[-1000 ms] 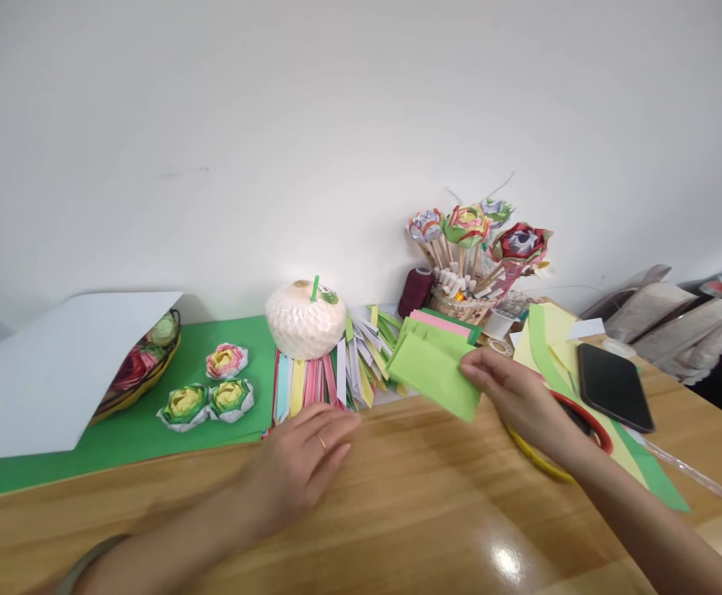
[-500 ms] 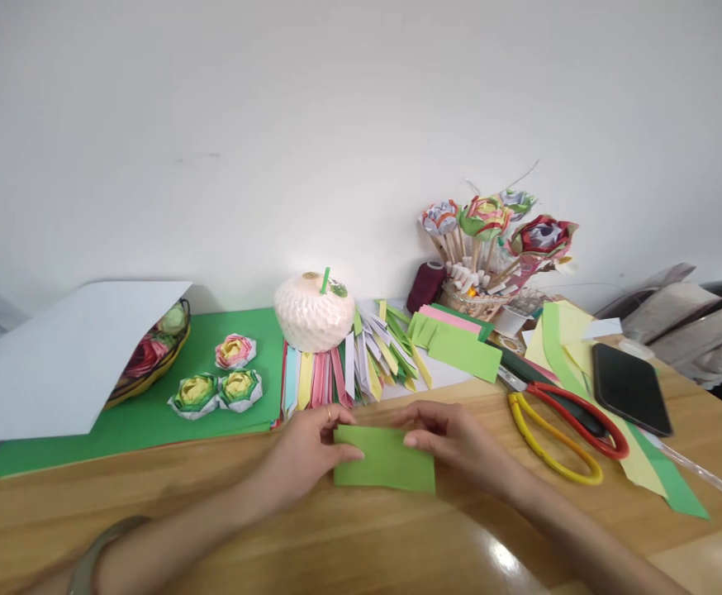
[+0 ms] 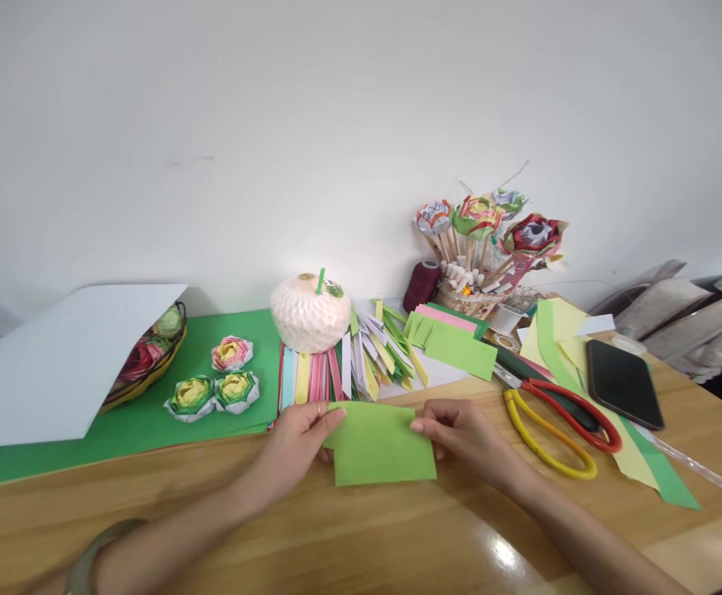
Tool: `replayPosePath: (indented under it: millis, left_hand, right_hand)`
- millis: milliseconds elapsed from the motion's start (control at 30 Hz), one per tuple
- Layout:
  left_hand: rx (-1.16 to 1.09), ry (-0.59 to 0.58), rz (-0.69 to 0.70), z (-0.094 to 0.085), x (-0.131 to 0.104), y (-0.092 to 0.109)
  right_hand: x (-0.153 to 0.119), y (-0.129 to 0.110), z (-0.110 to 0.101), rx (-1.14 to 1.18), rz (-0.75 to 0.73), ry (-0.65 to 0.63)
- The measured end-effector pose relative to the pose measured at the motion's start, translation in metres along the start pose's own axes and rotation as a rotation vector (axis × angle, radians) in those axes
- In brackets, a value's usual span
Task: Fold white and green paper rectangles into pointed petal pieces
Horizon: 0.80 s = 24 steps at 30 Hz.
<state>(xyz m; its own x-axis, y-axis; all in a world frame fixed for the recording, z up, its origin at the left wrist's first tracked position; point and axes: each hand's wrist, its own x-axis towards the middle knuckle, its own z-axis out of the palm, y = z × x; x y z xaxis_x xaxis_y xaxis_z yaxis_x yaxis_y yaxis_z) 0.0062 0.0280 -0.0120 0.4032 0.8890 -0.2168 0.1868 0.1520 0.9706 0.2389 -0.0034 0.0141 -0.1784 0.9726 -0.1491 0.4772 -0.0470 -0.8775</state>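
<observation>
A light green paper (image 3: 382,446) is stretched between my two hands over the front of the wooden table. My left hand (image 3: 299,438) pinches its upper left corner, thumb in front and a ring on one finger. At the right edge, my right hand (image 3: 463,434) grips the paper between thumb and curled fingers. A second layer or folded part shows at the paper's left side; which of the two cannot be told. Just behind the hands lie folded paper strips (image 3: 317,378) in several colours.
Scissors (image 3: 550,426) with red and yellow handles lie to the right, near a black phone (image 3: 624,384). Behind stand a white textured ornament (image 3: 310,314) and paper flowers (image 3: 478,216) on sticks. Three paper blossoms (image 3: 232,353) rest on green sheets (image 3: 203,330) at left.
The green paper now shows taller, its upper edge raised and opened out. My left hand has moved slightly left to its corner, and my right hand slightly right to its edge.
</observation>
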Motion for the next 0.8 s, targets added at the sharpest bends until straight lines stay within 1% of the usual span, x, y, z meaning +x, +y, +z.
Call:
replayPosePath:
  millis: [200,333,400,467,533,667,733,800]
  left_hand:
    - [-0.05,0.016,-0.007,0.002,0.004,0.0]
    - [-0.058,0.038,-0.003,0.001,0.004,0.0]
    - [-0.052,0.05,0.009,0.001,0.003,0.0]
    - [-0.036,0.054,0.024,0.0,0.003,0.001]
    - [-0.007,0.053,0.04,-0.001,0.003,0.001]
    - [0.082,0.055,0.07,-0.001,0.002,-0.001]
    - [0.116,0.049,0.072,0.0,0.001,-0.003]
    - [0.136,0.04,0.07,0.0,0.0,-0.005]
  right_hand:
    - [-0.002,0.009,-0.008,-0.071,-0.03,0.081]
    - [-0.007,0.009,-0.015,-0.116,-0.041,0.115]
    - [-0.009,0.008,-0.022,-0.138,-0.045,0.153]
    - [-0.01,0.009,-0.034,-0.157,-0.045,0.217]
    - [-0.009,0.014,-0.05,-0.173,-0.032,0.3]
    - [0.0,0.034,-0.087,-0.213,-0.006,0.477]
    - [0.007,0.047,-0.103,-0.246,0.004,0.525]
    - [0.012,0.058,-0.115,-0.295,0.013,0.535]
